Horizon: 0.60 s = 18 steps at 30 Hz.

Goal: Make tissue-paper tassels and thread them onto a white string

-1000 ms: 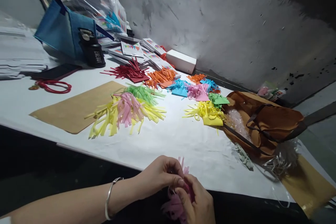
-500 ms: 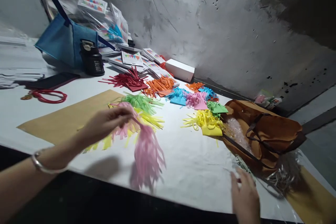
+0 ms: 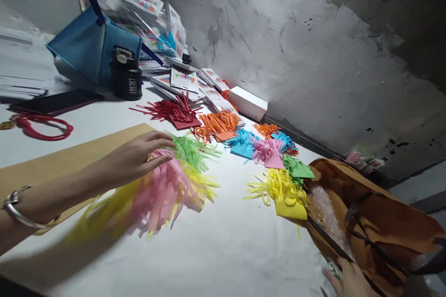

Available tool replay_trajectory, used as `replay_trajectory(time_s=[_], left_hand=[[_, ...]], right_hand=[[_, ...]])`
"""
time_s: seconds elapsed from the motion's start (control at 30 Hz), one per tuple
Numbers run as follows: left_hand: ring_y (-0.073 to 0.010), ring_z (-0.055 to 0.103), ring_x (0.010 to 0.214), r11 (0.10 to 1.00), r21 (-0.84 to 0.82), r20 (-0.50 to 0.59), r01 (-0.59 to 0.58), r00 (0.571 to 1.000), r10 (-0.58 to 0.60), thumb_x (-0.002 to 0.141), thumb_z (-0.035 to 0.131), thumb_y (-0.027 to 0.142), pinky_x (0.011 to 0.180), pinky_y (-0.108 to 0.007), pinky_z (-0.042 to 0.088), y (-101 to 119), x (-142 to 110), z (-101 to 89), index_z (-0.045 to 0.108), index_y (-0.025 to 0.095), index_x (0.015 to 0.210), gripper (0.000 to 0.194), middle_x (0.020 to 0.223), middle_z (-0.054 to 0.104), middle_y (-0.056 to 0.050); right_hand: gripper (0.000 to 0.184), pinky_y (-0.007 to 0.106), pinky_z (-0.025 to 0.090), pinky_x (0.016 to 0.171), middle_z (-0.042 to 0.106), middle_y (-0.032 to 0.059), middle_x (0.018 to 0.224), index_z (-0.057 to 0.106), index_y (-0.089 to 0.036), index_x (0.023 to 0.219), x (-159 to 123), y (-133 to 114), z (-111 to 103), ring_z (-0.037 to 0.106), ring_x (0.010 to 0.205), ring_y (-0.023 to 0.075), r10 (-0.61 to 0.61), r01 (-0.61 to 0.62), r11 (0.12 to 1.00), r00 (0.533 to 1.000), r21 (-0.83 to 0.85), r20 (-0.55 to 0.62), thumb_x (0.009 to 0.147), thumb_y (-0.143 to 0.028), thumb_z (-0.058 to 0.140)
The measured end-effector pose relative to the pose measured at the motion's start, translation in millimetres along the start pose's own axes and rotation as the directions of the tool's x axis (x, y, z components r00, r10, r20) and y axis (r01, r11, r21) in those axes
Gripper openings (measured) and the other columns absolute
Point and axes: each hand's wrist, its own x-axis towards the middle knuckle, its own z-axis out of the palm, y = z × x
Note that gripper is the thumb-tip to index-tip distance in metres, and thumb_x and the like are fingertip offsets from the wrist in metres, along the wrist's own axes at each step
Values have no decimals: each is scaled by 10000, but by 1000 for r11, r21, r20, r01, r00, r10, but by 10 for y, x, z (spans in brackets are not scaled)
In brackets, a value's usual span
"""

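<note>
My left hand (image 3: pixel 139 153) is open, its fingers stretched out and the thumb apart. It sits over a pink paper tassel (image 3: pixel 167 190), which lies on yellow tassel strips (image 3: pixel 209 185) beside a light green tassel (image 3: pixel 191 148). At the lower right edge, my right hand (image 3: pixel 353 280) has thumb and fingers apart. Between them shows part of a small greenish-white item (image 3: pixel 334 268), its kind unclear, by the brown bag (image 3: pixel 386 222). The rest of that hand is cut off by the frame.
Dark red (image 3: pixel 177 113), orange (image 3: pixel 223 123), blue (image 3: pixel 242 144), pink (image 3: pixel 268 151), green (image 3: pixel 298 167) and yellow tassels (image 3: pixel 287 195) lie on the white table (image 3: pixel 223 250). Behind stand printed boxes (image 3: pixel 184 79), a black bottle (image 3: pixel 126 74) and a blue bag (image 3: pixel 94 46).
My left hand has lowered the dangling pink tassel onto the others and spread its fingers. My right hand has moved right, to the small item beside the brown bag. The view has shifted.
</note>
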Motion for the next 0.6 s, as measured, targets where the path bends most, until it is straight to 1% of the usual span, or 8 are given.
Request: replay_trajectory(time_s=[0.07, 0.13, 0.23, 0.33, 0.4, 0.47, 0.53, 0.6], left_hand=[[-221, 550, 1125, 999, -39, 39, -17, 999, 19, 999, 415, 480, 1020, -336, 411, -10, 28, -29, 651, 125, 1113, 441, 1205, 620, -108], [-226, 566, 1116, 997, -75, 57, -36, 998, 41, 993, 462, 400, 1000, -318, 419, -18, 47, -46, 664, 131, 1112, 357, 1203, 625, -112], [-233, 590, 1109, 992, -121, 77, -47, 995, 56, 969, 520, 335, 985, -300, 432, -40, 39, -24, 683, 153, 1111, 283, 1206, 638, -108], [-229, 597, 1097, 985, -169, 77, -38, 996, 52, 965, 518, 294, 967, -288, 448, -88, -11, 21, 698, 180, 1095, 250, 1198, 648, -93], [-229, 600, 1085, 981, -191, 70, -28, 997, 42, 966, 504, 287, 953, -287, 460, -141, -51, 34, 708, 191, 1075, 250, 1188, 654, -90], [-233, 607, 1079, 981, -196, 71, -7, 997, 21, 967, 497, 301, 943, -285, 473, -214, -88, 26, 713, 200, 1075, 262, 1185, 658, -92], [-238, 616, 1079, 980, -197, 94, 4, 995, 15, 960, 509, 308, 936, -279, 484, -300, -125, 7, 716, 213, 1095, 264, 1188, 664, -91], [-240, 616, 1096, 979, -201, 106, 15, 994, 7, 955, 518, 300, 948, -277, 486, -380, -167, -6, 716, 230, 1120, 267, 1200, 669, -85]], right_hand=[[222, 359, 530, 738, 716, 89, 888, 690, -261, 838, 229, -743, -173, 709, 847, 261, -235, 249, 961, 965, 121, -121, 874, -416, 536], [272, 336, 521, 764, 707, 77, 893, 699, -229, 873, 531, -1648, -296, 691, 841, 220, -465, 476, 860, 879, 182, -103, 953, -352, 470], [254, 302, 501, 881, 696, 52, 971, 701, -204, 892, 1091, -2936, -306, 669, 948, 172, -544, 553, 811, 833, 190, -100, 994, -298, 488], [229, 400, 537, 886, 662, 69, 1125, 651, -145, 1070, 1645, -3832, -130, 653, 996, 191, -482, 491, 852, 871, 183, -94, 980, -340, 573], [308, 416, 551, 881, 637, 80, 1193, 613, -154, 1181, 1917, -4160, 12, 647, 1020, 203, -434, 440, 876, 898, 200, -75, 957, -366, 617], [345, 415, 556, 879, 625, 87, 1217, 596, -160, 1223, 2083, -4281, 121, 645, 1030, 208, -397, 398, 887, 916, 232, -54, 951, -369, 628], [347, 412, 554, 884, 622, 97, 1222, 598, -152, 1222, 2164, -4228, 182, 643, 1036, 210, -368, 366, 888, 929, 278, -47, 951, -367, 626], [328, 406, 551, 889, 625, 97, 1219, 607, -157, 1207, 2201, -4058, 210, 642, 1034, 205, -343, 340, 879, 938, 333, -51, 956, -368, 619]])
